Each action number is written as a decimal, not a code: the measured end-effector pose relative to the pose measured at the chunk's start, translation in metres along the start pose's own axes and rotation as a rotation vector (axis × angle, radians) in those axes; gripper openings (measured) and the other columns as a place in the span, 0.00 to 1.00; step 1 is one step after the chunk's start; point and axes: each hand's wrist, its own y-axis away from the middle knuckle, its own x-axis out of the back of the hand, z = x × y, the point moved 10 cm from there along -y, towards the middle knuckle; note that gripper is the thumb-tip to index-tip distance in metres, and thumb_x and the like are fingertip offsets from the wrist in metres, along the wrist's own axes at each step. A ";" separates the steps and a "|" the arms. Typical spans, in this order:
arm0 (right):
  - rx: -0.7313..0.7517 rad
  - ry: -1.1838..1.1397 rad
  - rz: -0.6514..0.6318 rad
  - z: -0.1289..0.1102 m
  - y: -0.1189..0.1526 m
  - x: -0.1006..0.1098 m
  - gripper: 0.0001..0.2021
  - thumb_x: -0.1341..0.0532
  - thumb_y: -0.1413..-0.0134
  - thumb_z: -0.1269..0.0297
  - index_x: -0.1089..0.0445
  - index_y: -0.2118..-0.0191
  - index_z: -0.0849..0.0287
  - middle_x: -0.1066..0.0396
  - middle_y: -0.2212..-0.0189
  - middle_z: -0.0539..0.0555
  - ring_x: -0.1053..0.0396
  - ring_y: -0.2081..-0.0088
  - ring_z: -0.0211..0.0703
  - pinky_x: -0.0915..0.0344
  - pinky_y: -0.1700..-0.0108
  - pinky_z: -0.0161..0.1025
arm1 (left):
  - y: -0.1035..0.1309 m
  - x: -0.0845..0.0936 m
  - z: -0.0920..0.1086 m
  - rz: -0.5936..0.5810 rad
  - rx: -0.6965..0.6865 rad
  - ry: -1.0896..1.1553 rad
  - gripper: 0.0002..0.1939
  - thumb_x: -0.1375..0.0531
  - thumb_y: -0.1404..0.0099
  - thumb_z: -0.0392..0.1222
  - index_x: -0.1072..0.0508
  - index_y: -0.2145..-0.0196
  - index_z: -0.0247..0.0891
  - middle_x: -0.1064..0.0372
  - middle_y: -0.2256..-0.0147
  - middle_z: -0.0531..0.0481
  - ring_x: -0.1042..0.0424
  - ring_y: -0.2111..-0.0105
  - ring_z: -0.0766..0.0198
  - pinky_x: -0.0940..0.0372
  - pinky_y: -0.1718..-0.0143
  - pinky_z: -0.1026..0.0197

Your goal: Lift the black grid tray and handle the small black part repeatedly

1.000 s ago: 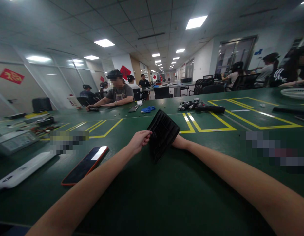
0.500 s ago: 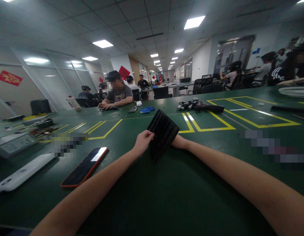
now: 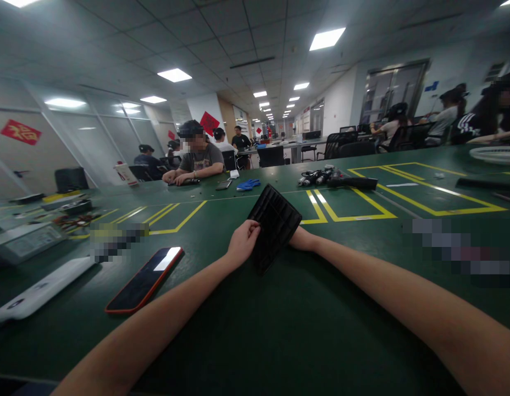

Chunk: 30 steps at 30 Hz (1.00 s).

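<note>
A dark rectangular black panel with a grid of raised lines (image 3: 275,225) is held up at a tilt above the green table. My left hand (image 3: 243,241) is closed in a pinch at its left side, thumb and fingertips together against the face turned to me. From the right, my right hand (image 3: 301,238) supports the panel's far side; its fingers are hidden behind it. A phone in an orange case (image 3: 145,280) lies on the table to the left of my left forearm.
A long white device (image 3: 44,289) lies at the left, near a pale box (image 3: 28,242). Farther back are blue cloth-like material (image 3: 248,185), black cables (image 3: 319,176) and a dark tube (image 3: 354,182). A person (image 3: 197,157) leans on the table across from me. Yellow tape marks the green tabletop (image 3: 280,330).
The view has shifted very slightly. My left fingers have moved a little against the panel's face; the panel and my right hand keep nearly the same pose.
</note>
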 end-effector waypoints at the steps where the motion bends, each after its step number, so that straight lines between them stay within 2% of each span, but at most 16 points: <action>1: -0.003 -0.001 -0.001 0.000 0.000 0.000 0.08 0.44 0.53 0.74 0.28 0.69 0.61 0.29 0.62 0.56 0.34 0.57 0.46 0.39 0.48 0.49 | -0.001 0.000 0.000 -0.003 0.008 0.002 0.08 0.49 0.38 0.40 0.32 0.65 0.35 0.33 0.74 0.51 0.35 0.75 0.65 0.40 0.72 0.63; 5: -0.002 -0.021 0.012 0.000 0.000 0.000 0.09 0.44 0.53 0.75 0.28 0.67 0.61 0.29 0.62 0.56 0.34 0.57 0.46 0.40 0.48 0.49 | -0.005 -0.001 -0.002 -0.010 0.034 0.031 0.09 0.48 0.39 0.43 0.35 0.73 0.37 0.37 0.77 0.54 0.37 0.76 0.66 0.44 0.74 0.63; 7: -0.002 -0.024 0.014 0.000 0.000 0.001 0.11 0.44 0.53 0.74 0.28 0.64 0.61 0.29 0.61 0.56 0.34 0.57 0.46 0.40 0.48 0.50 | -0.007 0.000 -0.007 -0.004 0.086 0.123 0.09 0.46 0.41 0.44 0.36 0.74 0.37 0.39 0.79 0.55 0.39 0.77 0.67 0.46 0.75 0.64; 11: -0.009 0.003 -0.009 -0.001 0.000 0.000 0.11 0.45 0.52 0.73 0.29 0.62 0.62 0.30 0.59 0.58 0.34 0.56 0.48 0.40 0.48 0.51 | -0.005 -0.008 -0.041 -0.032 0.462 0.601 0.07 0.46 0.43 0.41 0.38 0.75 0.37 0.41 0.80 0.55 0.43 0.83 0.71 0.51 0.82 0.67; 13: -0.010 0.021 -0.021 -0.002 0.000 -0.001 0.11 0.45 0.52 0.73 0.29 0.62 0.62 0.30 0.57 0.59 0.35 0.55 0.48 0.40 0.48 0.51 | -0.003 -0.014 -0.051 -0.080 0.608 0.747 0.06 0.48 0.43 0.37 0.40 0.77 0.37 0.40 0.80 0.54 0.43 0.84 0.72 0.52 0.84 0.68; 17: -0.010 0.032 -0.015 -0.001 0.000 -0.001 0.11 0.45 0.51 0.72 0.29 0.62 0.62 0.31 0.56 0.59 0.36 0.52 0.49 0.41 0.47 0.51 | -0.001 -0.016 -0.057 -0.124 0.653 0.799 0.05 0.47 0.45 0.36 0.42 0.77 0.37 0.43 0.80 0.55 0.44 0.85 0.73 0.53 0.85 0.70; 19: -0.010 0.012 -0.004 -0.001 0.000 0.000 0.10 0.45 0.51 0.72 0.28 0.63 0.61 0.30 0.57 0.58 0.36 0.52 0.49 0.41 0.46 0.51 | 0.000 -0.018 -0.057 -0.131 0.619 0.777 0.06 0.44 0.47 0.39 0.39 0.74 0.36 0.46 0.81 0.58 0.47 0.85 0.74 0.57 0.86 0.71; 22: 0.001 -0.026 0.000 -0.002 0.000 0.000 0.10 0.45 0.51 0.72 0.28 0.63 0.61 0.30 0.57 0.58 0.35 0.53 0.48 0.41 0.47 0.51 | -0.006 -0.017 -0.044 -0.152 0.408 0.556 0.15 0.38 0.49 0.46 0.35 0.65 0.37 0.46 0.79 0.59 0.46 0.82 0.73 0.53 0.83 0.69; 26: 0.032 -0.045 0.000 -0.006 0.000 0.000 0.10 0.45 0.51 0.73 0.28 0.64 0.61 0.29 0.58 0.57 0.34 0.55 0.47 0.40 0.48 0.50 | -0.010 -0.009 -0.023 -0.139 0.122 0.193 0.20 0.41 0.46 0.51 0.32 0.61 0.35 0.45 0.78 0.57 0.42 0.76 0.68 0.45 0.74 0.64; 30: 0.044 -0.042 0.001 -0.007 0.000 0.000 0.10 0.45 0.50 0.71 0.28 0.64 0.60 0.29 0.58 0.56 0.34 0.55 0.46 0.39 0.48 0.49 | -0.008 -0.007 -0.013 -0.144 -0.006 -0.012 0.21 0.41 0.46 0.51 0.31 0.58 0.35 0.41 0.75 0.54 0.39 0.73 0.64 0.44 0.71 0.62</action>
